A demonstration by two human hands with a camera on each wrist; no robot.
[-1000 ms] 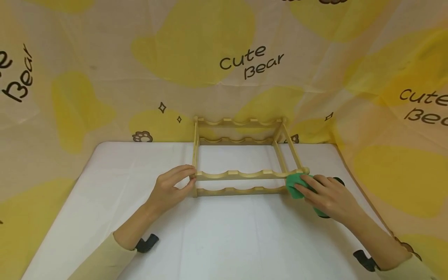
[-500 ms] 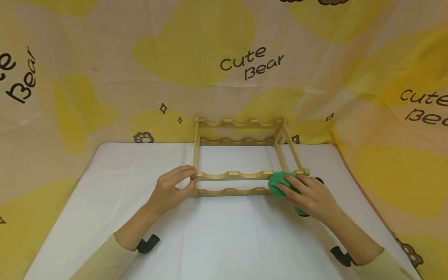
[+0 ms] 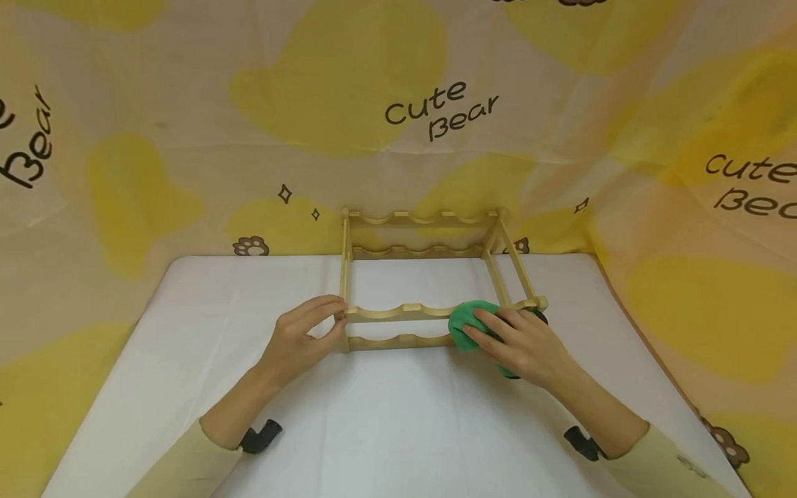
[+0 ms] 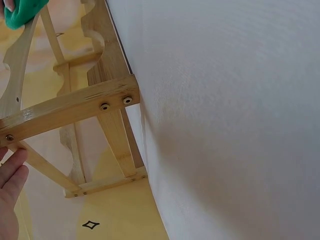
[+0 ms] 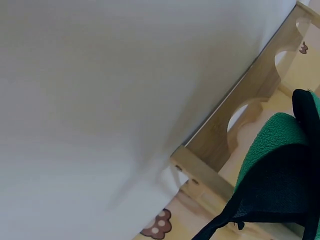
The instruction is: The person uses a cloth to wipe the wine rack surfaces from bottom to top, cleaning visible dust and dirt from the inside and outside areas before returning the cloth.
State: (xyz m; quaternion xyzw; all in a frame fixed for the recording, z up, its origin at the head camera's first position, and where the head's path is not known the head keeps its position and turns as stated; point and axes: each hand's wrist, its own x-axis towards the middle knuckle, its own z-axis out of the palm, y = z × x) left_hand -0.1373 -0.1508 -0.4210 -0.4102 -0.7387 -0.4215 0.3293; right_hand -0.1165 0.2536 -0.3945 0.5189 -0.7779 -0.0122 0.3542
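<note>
Left hand [image 3: 303, 337] seems to pinch the wooden rack [image 3: 407, 313]; right hand [image 3: 524, 346] grips green cloth [image 3: 463, 325], hiding part of the rack.

On the far side of the yellow backdrop [image 3: 361, 76], the words "cute Bear" [image 3: 442, 111] are printed in dark letters. On its right side "cute" and "Be" [image 3: 750, 183] can be read, cut by the picture edge; on its left side, "Bear" [image 3: 27, 142] is readable below a cut letter.
</note>
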